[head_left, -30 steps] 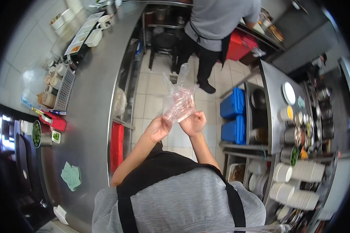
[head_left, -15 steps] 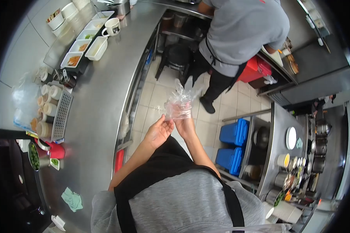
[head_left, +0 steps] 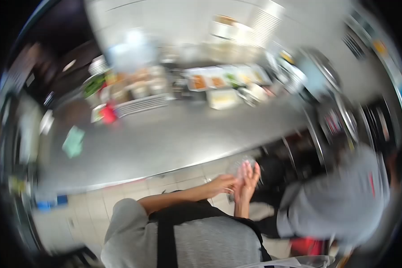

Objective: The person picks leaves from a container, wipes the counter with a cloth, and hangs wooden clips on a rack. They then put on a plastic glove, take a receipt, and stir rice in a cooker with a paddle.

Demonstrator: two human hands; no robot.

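My right hand (head_left: 247,182) is raised in front of my apron, palm showing and fingers stretched out. A clear plastic glove (head_left: 237,166) is at its fingers and palm; blur hides how far it covers them. From the left, my left hand (head_left: 223,184) reaches across, its fingers pinched together at the right palm, by the glove. Both hands are just off the front edge of a steel counter (head_left: 174,145).
On the counter stand white trays of chopped food (head_left: 216,81), a grey basket of bottles (head_left: 140,106), a red container (head_left: 107,114) and a green cloth (head_left: 73,141). A co-worker in a grey shirt (head_left: 335,196) is close on my right.
My view has swung left, bringing the counter in front and the co-worker to my right. The glove, earlier spread with loose fingertips sticking out, now looks more bunched. My left hand stays by it.
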